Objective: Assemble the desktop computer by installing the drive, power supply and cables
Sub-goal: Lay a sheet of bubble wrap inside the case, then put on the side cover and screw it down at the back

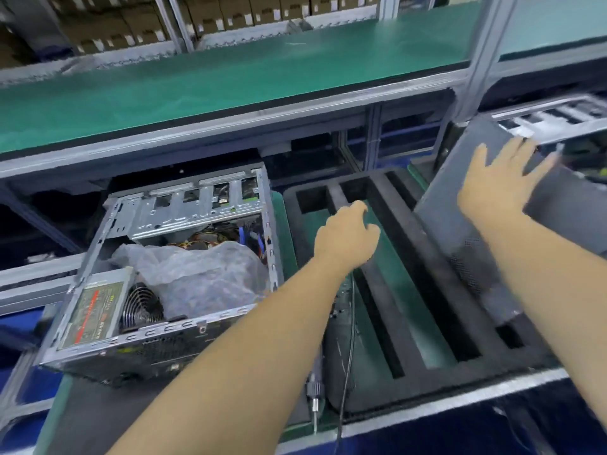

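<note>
An open metal computer case (170, 257) lies on its side at the left. Inside it sit a power supply (95, 316) with a fan grille and a crumpled clear plastic bag (200, 277) over coloured cables. A second grey case (460, 218) stands tilted at the right. My right hand (502, 182) lies flat with spread fingers against its upper side panel. My left hand (348, 234) hovers with loosely curled fingers over the black foam tray (427, 290), holding nothing. The picture is blurred around both hands.
A green-topped shelf (230, 80) on an aluminium frame runs across above the bench. Cardboard boxes (230, 14) fill the racks behind. A thin black cable (348, 356) and a screwdriver-like tool (313, 399) hang near the bench's front edge.
</note>
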### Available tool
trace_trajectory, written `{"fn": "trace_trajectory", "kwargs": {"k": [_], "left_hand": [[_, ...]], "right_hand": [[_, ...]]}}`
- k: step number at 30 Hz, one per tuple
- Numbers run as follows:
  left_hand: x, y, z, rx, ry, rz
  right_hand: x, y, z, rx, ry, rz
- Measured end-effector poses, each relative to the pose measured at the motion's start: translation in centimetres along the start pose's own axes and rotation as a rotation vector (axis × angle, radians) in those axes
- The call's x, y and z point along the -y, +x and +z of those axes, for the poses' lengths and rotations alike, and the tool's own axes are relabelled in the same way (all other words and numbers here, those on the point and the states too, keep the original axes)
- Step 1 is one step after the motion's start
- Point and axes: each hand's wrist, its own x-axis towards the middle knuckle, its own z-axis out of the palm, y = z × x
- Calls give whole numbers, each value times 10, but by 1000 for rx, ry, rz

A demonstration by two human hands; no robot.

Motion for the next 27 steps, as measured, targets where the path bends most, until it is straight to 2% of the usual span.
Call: {"fn": "trace_trajectory", "kwargs": {"k": [2,6,10,13,15,17,20,24,26,27], "left_hand": [[-19,0,11,-19,-30,-27],[-36,-4,27,-11,-44,-46],[-40,-4,29,-22,-79,-60],[-39,-9,23,-52,-166,-91],[-37,-11,11,-87,-292,-106],[-35,-9,-9,-114,-523,-151],[-28,-9,-48,-50,-1139,-294],[18,-26,-115,47,-1871,-160],[58,-38,-151,17,-2113,-107],[88,-48,-173,-9,-2161,-98]], "right_hand": [[-25,33,-6,-28,0,53],[-49,54,-13,144,216,146],[-30,37,-30,45,375,11],[3,10,-57,142,427,-94],[28,-13,-77,126,424,-175],[48,-37,-103,36,392,-224],[71,-76,-152,-127,448,-250],[111,-150,-207,-515,593,-364],[130,-190,-216,-696,643,-450],[143,-208,-217,-735,679,-521]]}}
